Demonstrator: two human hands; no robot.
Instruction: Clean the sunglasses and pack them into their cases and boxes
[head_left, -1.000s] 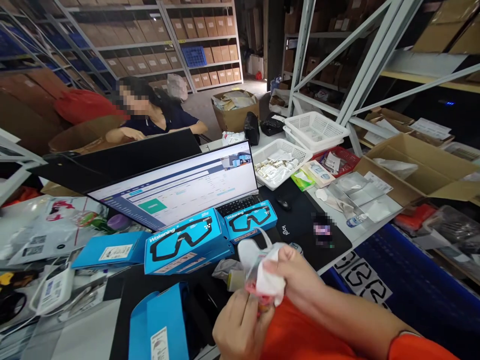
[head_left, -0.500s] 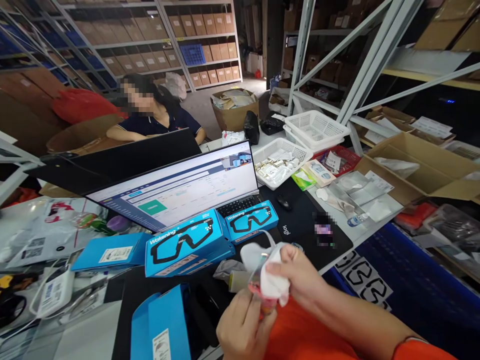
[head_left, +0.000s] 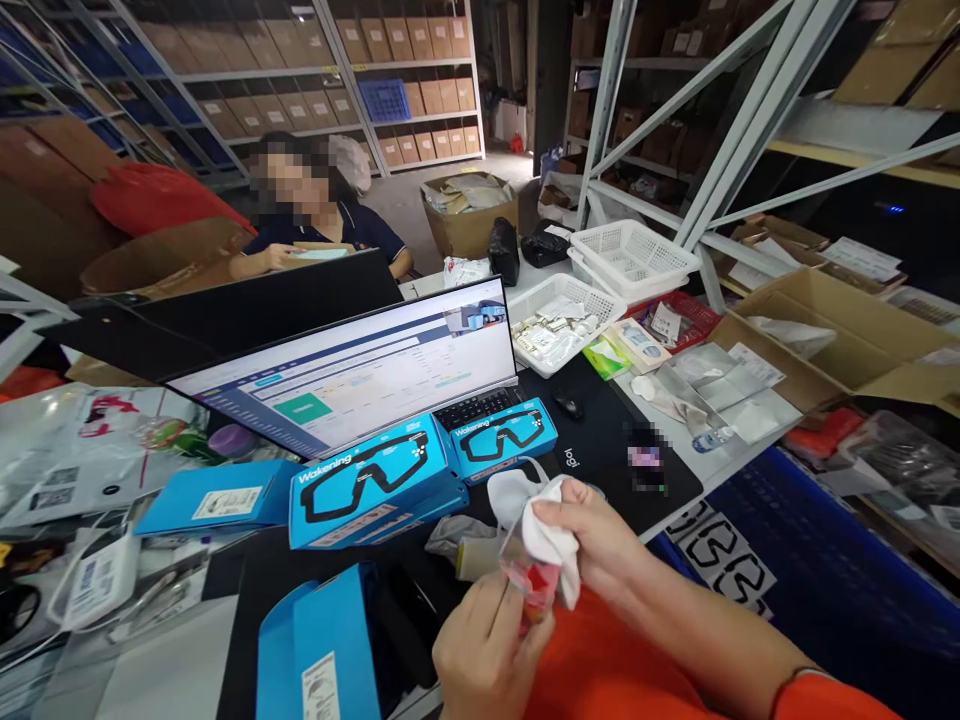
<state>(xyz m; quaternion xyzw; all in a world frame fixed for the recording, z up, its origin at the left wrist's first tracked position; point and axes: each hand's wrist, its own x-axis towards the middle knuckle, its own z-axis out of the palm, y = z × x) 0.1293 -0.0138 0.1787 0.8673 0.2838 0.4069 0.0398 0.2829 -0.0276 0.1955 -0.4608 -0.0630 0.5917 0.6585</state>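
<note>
My left hand is closed on the lower end of a shiny see-through lens; orange-red shows through it. My right hand grips a white cloth, folded against the lens's upper part. The fingers partly hide both things. Just beyond the cloth lies a white piece with a thin strap; its kind is unclear. Two blue glasses boxes, a large box and a small box, stand past my hands. An open blue box lies left of my left hand.
A monitor, keyboard and mouse are behind the boxes. White baskets and a carton sit to the right. Across the desk, a person holds something flat.
The cloth has shifted slightly on the lens, and more of the lens's red-looking part shows. The person across has turned and raised a flat item.
</note>
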